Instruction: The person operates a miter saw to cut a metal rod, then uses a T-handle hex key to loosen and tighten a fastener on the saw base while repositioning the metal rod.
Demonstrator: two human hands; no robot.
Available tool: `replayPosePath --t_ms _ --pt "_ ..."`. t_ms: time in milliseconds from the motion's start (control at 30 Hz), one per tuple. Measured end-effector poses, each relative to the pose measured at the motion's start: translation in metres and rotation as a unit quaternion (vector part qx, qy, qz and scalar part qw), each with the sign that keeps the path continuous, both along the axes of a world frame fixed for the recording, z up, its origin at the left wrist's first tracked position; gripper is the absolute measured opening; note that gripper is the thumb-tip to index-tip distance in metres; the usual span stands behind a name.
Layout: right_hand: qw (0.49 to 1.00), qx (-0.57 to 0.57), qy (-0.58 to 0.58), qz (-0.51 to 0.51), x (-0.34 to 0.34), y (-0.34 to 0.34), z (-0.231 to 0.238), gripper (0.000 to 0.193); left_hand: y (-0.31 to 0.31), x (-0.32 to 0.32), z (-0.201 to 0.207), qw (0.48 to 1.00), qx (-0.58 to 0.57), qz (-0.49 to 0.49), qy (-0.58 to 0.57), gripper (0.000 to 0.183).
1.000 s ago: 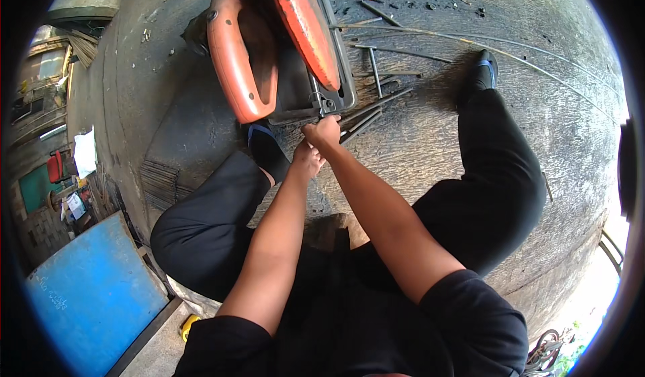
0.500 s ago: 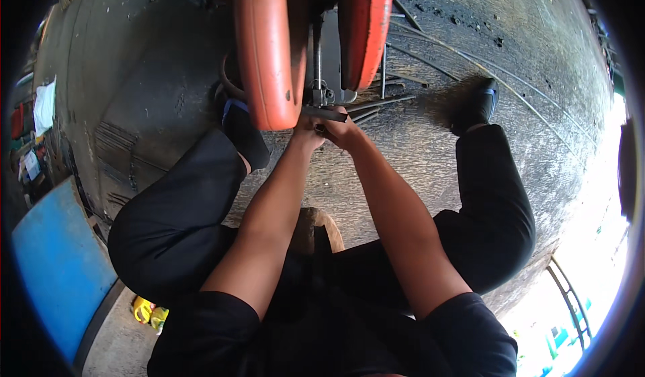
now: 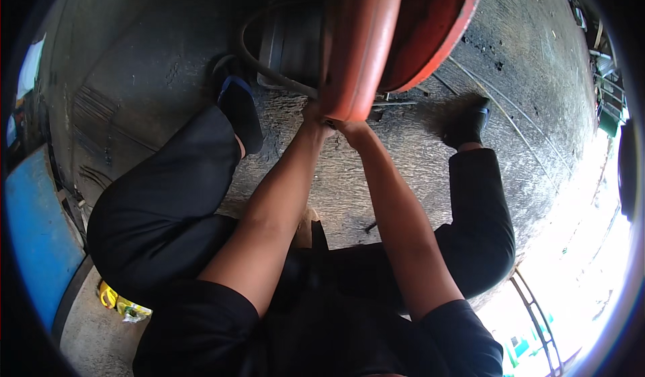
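My left hand [image 3: 314, 117] and my right hand [image 3: 351, 130] are close together at the lower end of a red rounded machine guard [image 3: 363, 54]. Both look closed, though the guard hides most of their fingers. A small dark end of a metal bar [image 3: 330, 124] shows between them; the guard covers the rest of it. To the right of this guard is a second red guard [image 3: 440, 48], wide and curved, with a dark inner side. The gap between the guards is in shadow.
A dark hose [image 3: 269, 73] curves left of the guards, by my left sandal [image 3: 232, 87]. Thin rods lie on the worn floor at right [image 3: 514, 125] and left [image 3: 101, 111]. A blue panel [image 3: 37, 236] and a yellow packet [image 3: 111, 296] are at the left.
The view has shifted, so the red guards now appear further right. The dark flat bar, seen earlier across my hands, is now mostly hidden behind the guard. My hands stay together.
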State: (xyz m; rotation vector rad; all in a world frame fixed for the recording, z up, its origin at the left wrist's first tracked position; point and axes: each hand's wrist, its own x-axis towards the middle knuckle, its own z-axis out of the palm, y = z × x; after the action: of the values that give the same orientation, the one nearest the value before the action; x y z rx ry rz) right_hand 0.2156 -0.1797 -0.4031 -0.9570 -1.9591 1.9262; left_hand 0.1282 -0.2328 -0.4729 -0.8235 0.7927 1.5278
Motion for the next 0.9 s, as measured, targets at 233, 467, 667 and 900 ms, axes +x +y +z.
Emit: replayPosePath --t_ms 233,467,667,900 --pt "0.853 -0.490 0.178 -0.018 0.030 0.014 -0.012 0.029 0.022 0.010 0.048 0.977 -0.194 0.043 0.071 0.046" --pt "0.819 -0.565 0.071 -0.067 0.027 0.014 -0.012 0.042 0.013 0.017 0.009 0.989 -0.099 0.058 0.098 0.045" --pt "0.889 -0.346 -0.019 -0.299 -0.008 -0.024 0.013 0.021 -0.019 0.002 0.001 0.939 -0.145 -0.096 0.296 0.043" --pt "0.778 -0.005 -0.217 -0.589 -0.038 -0.019 -0.008 0.039 -0.014 -0.009 0.063 0.993 0.101 -0.012 0.060 0.012"
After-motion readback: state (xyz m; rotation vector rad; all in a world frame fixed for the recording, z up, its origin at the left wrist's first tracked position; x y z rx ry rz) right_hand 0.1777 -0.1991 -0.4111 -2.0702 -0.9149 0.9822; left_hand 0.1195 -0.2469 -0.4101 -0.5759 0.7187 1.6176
